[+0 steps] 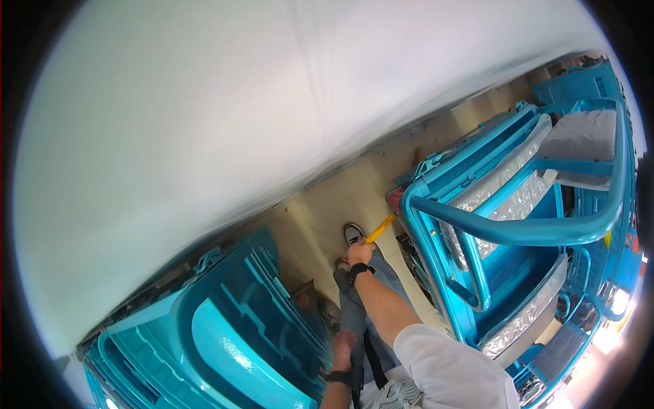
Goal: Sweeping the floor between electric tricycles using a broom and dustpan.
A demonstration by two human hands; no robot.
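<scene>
My right hand (pixel 361 253) is closed round one end of a slim yellow strip-like thing (pixel 381 229). Its kind is too small to make out. The far end of it reaches the red lamp-like part (pixel 394 199) on the corner of the blue vehicle (pixel 424 193) at my right. My left hand (pixel 344 343) hangs low beside my leg, near the blue vehicle body (pixel 248 344) at my left. Its fingers are blurred, so whether it holds anything does not show. Dark bands circle both wrists.
A pale wall (pixel 204 123) runs along the far side. Blue tube rails (pixel 552 230) and plastic-wrapped seats (pixel 579 136) stick out at the right. My shoes stand on a tiled floor (pixel 327 218) in the narrow gap between the vehicles. A dark reddish object (pixel 304 296) lies low at the left.
</scene>
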